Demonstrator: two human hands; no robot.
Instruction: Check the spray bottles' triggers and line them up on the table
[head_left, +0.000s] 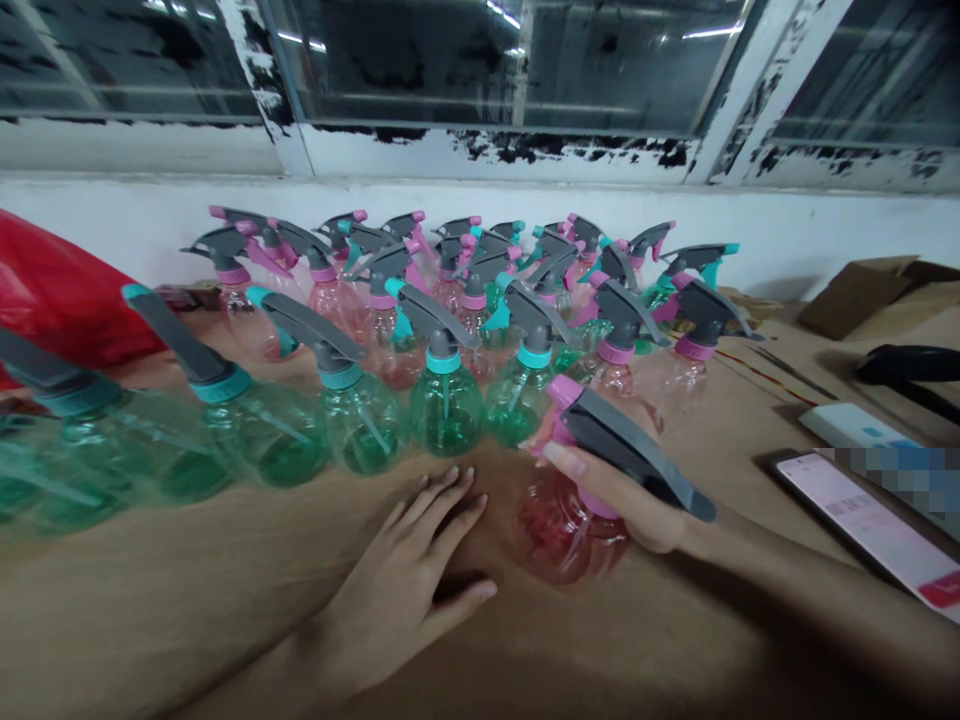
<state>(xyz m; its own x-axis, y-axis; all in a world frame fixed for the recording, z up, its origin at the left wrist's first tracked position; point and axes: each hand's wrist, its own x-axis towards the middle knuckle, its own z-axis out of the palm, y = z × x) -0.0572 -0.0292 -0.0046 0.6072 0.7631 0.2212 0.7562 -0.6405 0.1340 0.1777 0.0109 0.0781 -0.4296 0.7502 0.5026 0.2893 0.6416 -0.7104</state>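
My right hand [622, 490] is wrapped round the neck of a pink spray bottle [566, 535], whose grey trigger head with a pink nozzle tilts up toward the left. My left hand [420, 560] lies palm down on the brown table [247, 590], fingers stretched and slightly spread, holding nothing. Just beyond its fingertips stands a green spray bottle [446, 410] with a teal collar. Another green spray bottle [517, 400] is to the right of that one, behind the held bottle. Part of the pink bottle's neck is hidden by my right fingers.
Several green bottles [262, 430] line the left side, and many pink and green ones crowd behind, toward the white wall [112, 215]. A red bag [60, 290] sits far left. On the right are a phone [862, 520], a white box [855, 430] and a cardboard box [862, 295].
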